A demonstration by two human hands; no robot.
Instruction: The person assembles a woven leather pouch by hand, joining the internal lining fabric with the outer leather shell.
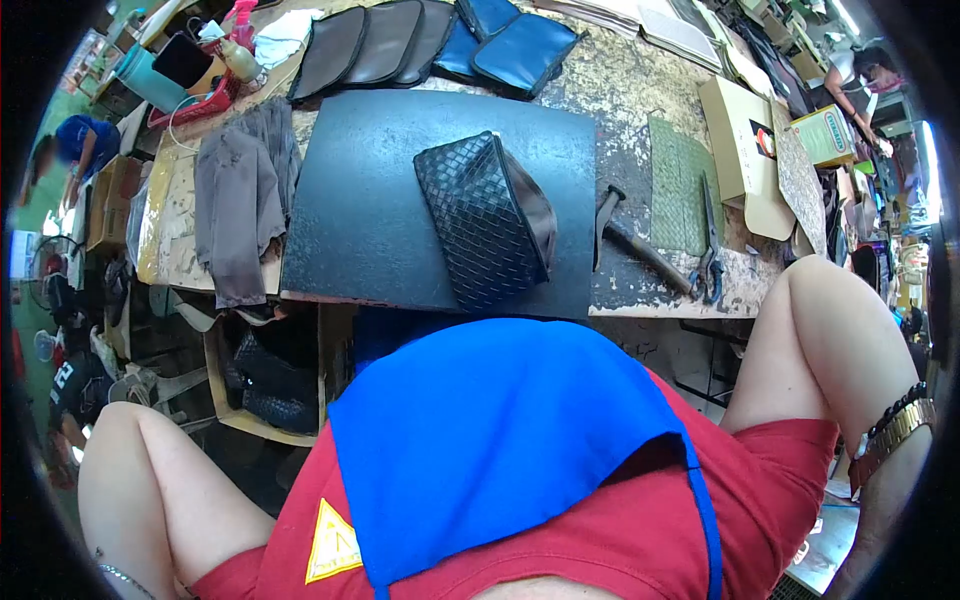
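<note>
Both of my arms are bent, elbows forward, and the hands themselves lie outside the view. At the lower left edge a thin bracelet [125, 580] shows near my left wrist. A gold watch [905, 430] and a dark beaded bracelet are on my right wrist. In front of me a black woven-pattern pouch [470, 220] lies tilted on a dark board [350, 190], its dark lining showing on the right side. Neither hand touches it. To its right are a hammer [645, 255] and blue-handled scissors [710, 250].
Grey cloth [235, 200] hangs over the table's front edge. Brown pouches [385, 40] and blue pouches [525, 50] lie at the back, near a red basket [215, 100]. A green textured sheet [680, 185] and an open carton [735, 140] are right. Below, a box [230, 400] holds black woven pieces. Other people work nearby.
</note>
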